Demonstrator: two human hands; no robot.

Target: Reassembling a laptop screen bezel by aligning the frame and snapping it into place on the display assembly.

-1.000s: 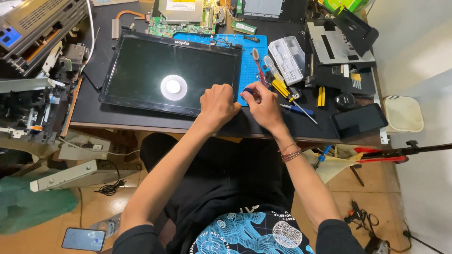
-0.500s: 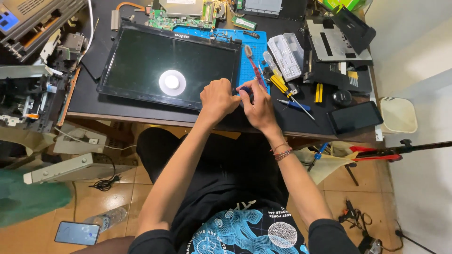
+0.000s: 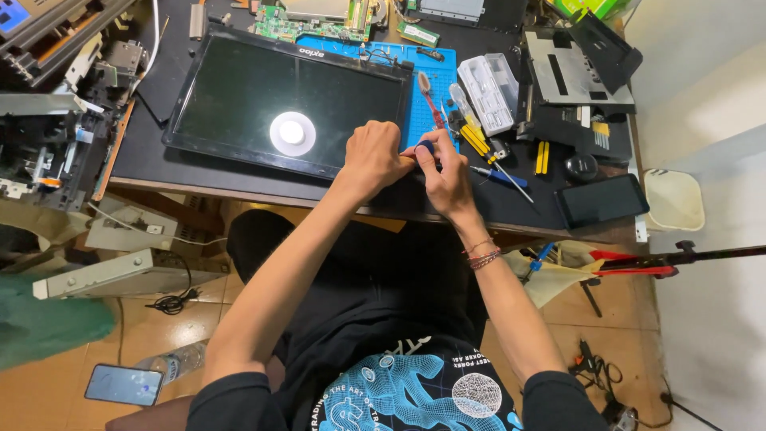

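Note:
A black laptop screen panel point(image 3: 263, 104) lies flat on the dark table point(image 3: 159, 160), a round white reflection near its middle. My left hand point(image 3: 371, 156) rests curled on the panel's near right corner. My right hand point(image 3: 447, 172) is right beside it, fingers closed on a small blue-handled screwdriver point(image 3: 425, 148) held upright at that corner. The two hands touch each other over the corner, and the tool's tip is hidden by my fingers.
A blue work mat point(image 3: 431, 80) lies under the panel's right side. Several screwdrivers point(image 3: 471, 136), a clear parts box point(image 3: 491, 92), a dark phone point(image 3: 600, 199), circuit boards point(image 3: 307, 24) and metal casings point(image 3: 570, 72) crowd the table. Dismantled machines point(image 3: 48, 128) stand at left. A phone point(image 3: 122, 385) lies on the floor.
Both hands have drawn closer together at the panel's right corner. My right hand now grips the blue screwdriver upright; the view has shifted slightly.

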